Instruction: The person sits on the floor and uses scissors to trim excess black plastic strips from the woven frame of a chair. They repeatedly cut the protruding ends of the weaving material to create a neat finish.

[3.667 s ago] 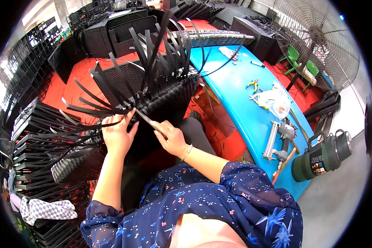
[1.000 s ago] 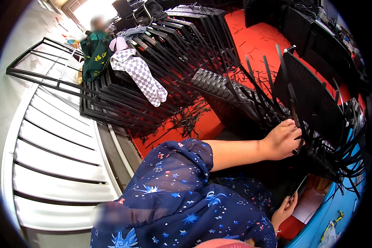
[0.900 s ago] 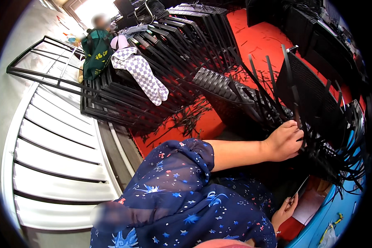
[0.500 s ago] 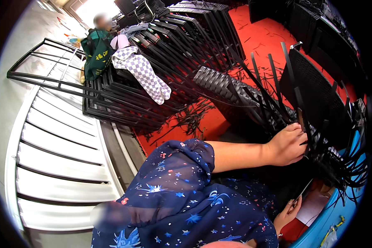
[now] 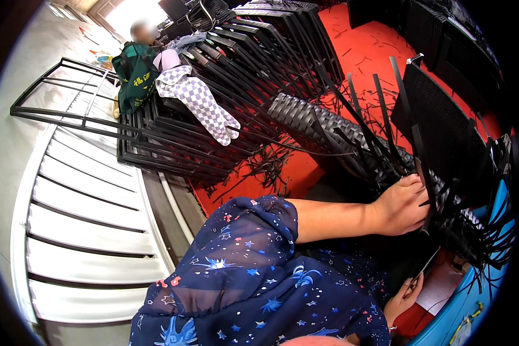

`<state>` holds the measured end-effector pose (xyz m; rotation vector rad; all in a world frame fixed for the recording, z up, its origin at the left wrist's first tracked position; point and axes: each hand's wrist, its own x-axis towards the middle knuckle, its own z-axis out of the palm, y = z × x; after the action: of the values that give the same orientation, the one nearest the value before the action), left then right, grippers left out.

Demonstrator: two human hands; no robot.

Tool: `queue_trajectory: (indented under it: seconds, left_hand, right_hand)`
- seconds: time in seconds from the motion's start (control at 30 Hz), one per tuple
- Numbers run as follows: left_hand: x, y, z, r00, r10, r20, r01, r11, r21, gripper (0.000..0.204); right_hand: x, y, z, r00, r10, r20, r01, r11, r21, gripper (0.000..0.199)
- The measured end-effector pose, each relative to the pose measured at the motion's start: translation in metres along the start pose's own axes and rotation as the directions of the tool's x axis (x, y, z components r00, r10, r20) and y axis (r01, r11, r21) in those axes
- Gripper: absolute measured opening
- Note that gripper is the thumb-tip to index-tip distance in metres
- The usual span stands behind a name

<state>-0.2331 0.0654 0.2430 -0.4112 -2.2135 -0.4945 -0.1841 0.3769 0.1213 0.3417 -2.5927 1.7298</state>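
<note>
- Left hand (image 5: 401, 206): fingers curled shut on black strips (image 5: 386, 135) at the woven frame (image 5: 444, 138), by the red floor (image 5: 259, 184).
- Right hand (image 5: 403, 297): fingers closed round a thin tool (image 5: 425, 266), low beside the frame.
- Strips judged light, springy, slick; best pinched close to the weave.

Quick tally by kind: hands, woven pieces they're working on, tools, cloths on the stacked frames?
Hands: 2 (left hand, right hand)
Black woven wicker chair piece: 1
Thin dark tool in the right hand: 1
White-and-grey checkered cloth on the stacked black frames: 1
Total: 5
</note>
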Motion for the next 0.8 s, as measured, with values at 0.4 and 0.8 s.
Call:
queue_trajectory:
  seconds: [0.4, 0.8]
  left_hand:
    - [0.001, 0.007, 0.0, 1.0, 0.001, -0.019, -0.002, 1.0, -0.028, 0.024]
    - [0.001, 0.009, -0.002, 1.0, -0.002, 0.014, 0.003, 0.998, -0.07, 0.023]
  right_hand:
    - [-0.004, 0.002, -0.005, 1.0, -0.003, 0.004, 0.003, 0.999, 0.047, 0.042]
    - [-0.005, 0.004, -0.008, 1.0, 0.01, 0.015, -0.01, 0.999, 0.047, 0.041]
